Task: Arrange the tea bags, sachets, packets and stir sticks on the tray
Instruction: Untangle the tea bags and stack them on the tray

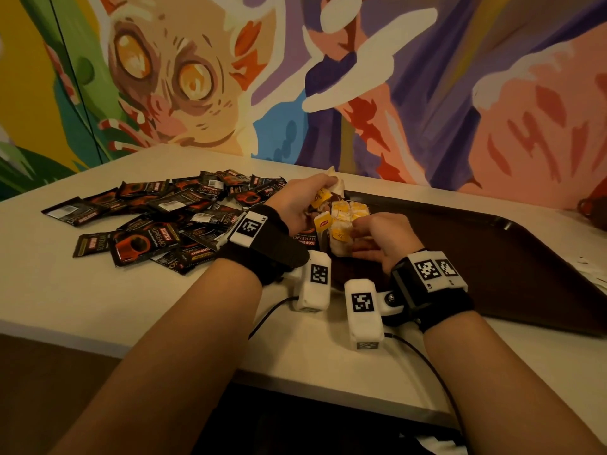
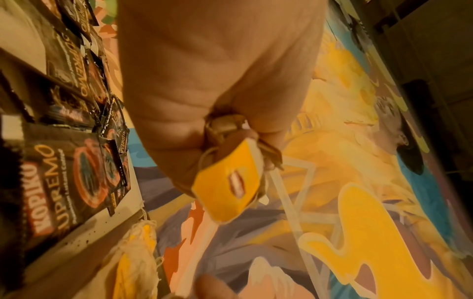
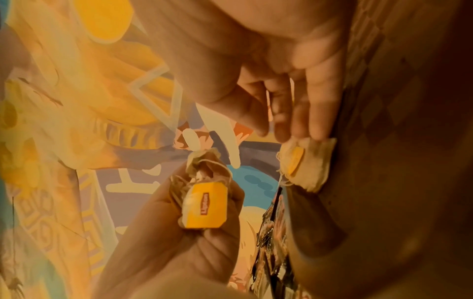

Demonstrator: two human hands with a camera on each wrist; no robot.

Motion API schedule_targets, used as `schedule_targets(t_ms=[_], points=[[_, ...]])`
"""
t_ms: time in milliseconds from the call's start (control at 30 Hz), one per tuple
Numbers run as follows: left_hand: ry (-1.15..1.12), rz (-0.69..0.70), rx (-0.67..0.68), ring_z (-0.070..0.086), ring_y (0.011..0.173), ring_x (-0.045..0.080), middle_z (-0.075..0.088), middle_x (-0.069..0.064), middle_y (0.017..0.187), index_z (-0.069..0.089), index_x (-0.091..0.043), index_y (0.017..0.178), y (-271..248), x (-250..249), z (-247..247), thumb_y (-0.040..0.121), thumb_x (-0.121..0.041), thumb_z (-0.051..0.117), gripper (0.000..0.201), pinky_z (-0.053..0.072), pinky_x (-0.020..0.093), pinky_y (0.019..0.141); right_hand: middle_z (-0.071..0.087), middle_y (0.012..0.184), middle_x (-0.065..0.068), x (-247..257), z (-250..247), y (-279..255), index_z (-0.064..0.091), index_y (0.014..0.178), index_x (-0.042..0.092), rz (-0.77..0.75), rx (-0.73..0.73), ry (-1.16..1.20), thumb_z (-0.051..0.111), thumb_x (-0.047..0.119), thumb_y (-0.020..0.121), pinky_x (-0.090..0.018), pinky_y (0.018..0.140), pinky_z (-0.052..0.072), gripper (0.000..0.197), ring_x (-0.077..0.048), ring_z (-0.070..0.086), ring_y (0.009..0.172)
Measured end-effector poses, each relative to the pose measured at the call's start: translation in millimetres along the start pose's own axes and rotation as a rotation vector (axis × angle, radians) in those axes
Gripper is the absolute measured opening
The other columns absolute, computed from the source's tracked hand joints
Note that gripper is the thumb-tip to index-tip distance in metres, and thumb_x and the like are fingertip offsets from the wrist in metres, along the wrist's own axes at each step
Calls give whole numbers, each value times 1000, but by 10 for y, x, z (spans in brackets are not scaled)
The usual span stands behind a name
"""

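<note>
At a pale table set against a brightly painted mural, a person sorts tea bags onto a dark brown tray that lies on the table's right side. The left hand is clenched around a small bunch of tea bags, their strings and one yellow paper tag spilling from the fist just above the tray's near-left corner; the right-wrist view shows the same tag, printed with a red label, hanging below the curled fingers. The right hand reaches over the tray with its fingers straight and relaxed, the fingertips touching a tea bag that lies on the tray's surface, so this hand grasps nothing. Between the two hands, a cluster of tea bags with yellow tags sits in the tray's left end, close together and partly overlapping. To the left of the tray, a loose heap of black coffee sachets printed in red and white is spread across the table, many overlapping, one of them lying under the left wrist at the tray's edge. Both wrists carry black straps with white camera housings bearing square black-and-white markers, and thin black cables trail from them toward the table's near edge.
</note>
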State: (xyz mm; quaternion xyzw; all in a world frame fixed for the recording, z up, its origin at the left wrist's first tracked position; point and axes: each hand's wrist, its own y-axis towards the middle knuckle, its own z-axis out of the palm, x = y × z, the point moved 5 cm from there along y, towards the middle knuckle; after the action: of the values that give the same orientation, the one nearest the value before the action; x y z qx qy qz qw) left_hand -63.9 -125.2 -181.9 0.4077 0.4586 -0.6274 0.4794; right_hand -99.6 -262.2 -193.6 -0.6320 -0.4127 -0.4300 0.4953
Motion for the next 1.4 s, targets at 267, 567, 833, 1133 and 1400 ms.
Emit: schedule_targets(t_ms=[267,567,833,1133,1400], points=[[-110,-40,232,58,84,21,62,12,96,62,-6,103,-104,42,208,96,-25,50,24,48,37,86,70,90,-5,137,-95,-110,62,108,14,-299,79,186,56,43,91,-23,52,47,34,-13,63,67],[-187,-52,295,60,91,20,63,11,102,60,-6,116,-156,86,297,98,-29,47,32,45,36,94,64,94,-5,206,-163,-135,54,117,13,-400,206,241,58,2,88,-24,58,51,32,-13,64,81],[-239,-52,291,56,78,17,62,8,91,59,-7,119,-111,116,279,96,-29,53,33,44,33,91,63,96,-8,195,-224,-66,53,109,15,-359,248,375,51,0,91,-30,73,47,24,-19,61,82],[-178,32,307,58,73,12,60,2,90,56,-21,111,-108,117,312,97,-26,50,16,40,28,80,62,83,-4,222,-214,-80,55,104,15,-437,265,364,51,-8,87,-26,67,47,29,-15,61,77],[-435,-53,167,58,75,18,62,9,90,64,-11,92,-83,86,216,93,-23,57,14,53,31,70,59,88,-9,270,-379,-105,56,98,11,-394,274,808,41,-6,93,-29,71,58,23,-14,66,67]])
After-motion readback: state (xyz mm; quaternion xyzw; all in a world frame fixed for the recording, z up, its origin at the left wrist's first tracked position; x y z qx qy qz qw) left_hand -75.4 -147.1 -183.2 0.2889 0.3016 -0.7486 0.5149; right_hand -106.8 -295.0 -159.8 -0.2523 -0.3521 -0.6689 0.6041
